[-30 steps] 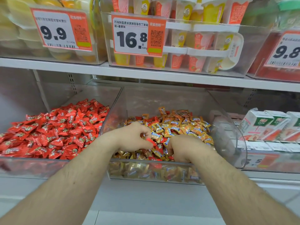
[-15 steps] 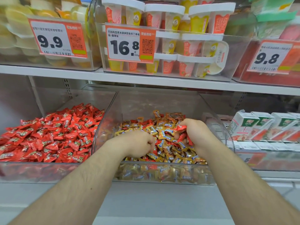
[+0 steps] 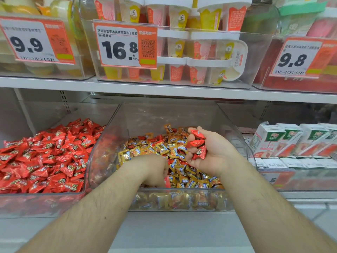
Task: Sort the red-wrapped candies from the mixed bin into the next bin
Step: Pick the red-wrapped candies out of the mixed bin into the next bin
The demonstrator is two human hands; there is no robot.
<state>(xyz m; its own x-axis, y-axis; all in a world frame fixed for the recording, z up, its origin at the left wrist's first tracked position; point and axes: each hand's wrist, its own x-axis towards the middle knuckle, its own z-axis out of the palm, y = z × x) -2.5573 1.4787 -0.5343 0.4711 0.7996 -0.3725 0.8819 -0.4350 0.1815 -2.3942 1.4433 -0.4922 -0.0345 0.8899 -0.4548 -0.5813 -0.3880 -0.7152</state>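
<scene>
Several red-wrapped candies (image 3: 197,145) sit bunched in the right hand (image 3: 211,152), whose fingers curl up around them like a cup. The palm is turned up and raised above the back right part of the mixed bin (image 3: 182,199), probably so it can serve as a holding pouch while the other hand keeps picking. Three or four wrappers show there, stacked one above another, with their twisted ends poking out toward the left past the fingertips; their long axes run roughly left to right, though they are crumpled together and no single heading is clear.

The left hand (image 3: 153,169) is knuckles-up, dug into the pile at the bin's front edge, near its middle. A single red candy (image 3: 167,182) shows at its fingertips, standing nearly upright with its long axis running top to bottom. It looks pinched, but the fingers are hidden under the hand, so I cannot tell the grip for certain.

Around both hands lie gold and blue wrapped candies (image 3: 175,154), with a few red ones still scattered toward the back left corner. The next bin (image 3: 42,199), touching the mixed bin's left wall, is heaped with red candy, so a carry over that shared wall seems the move ahead.
</scene>
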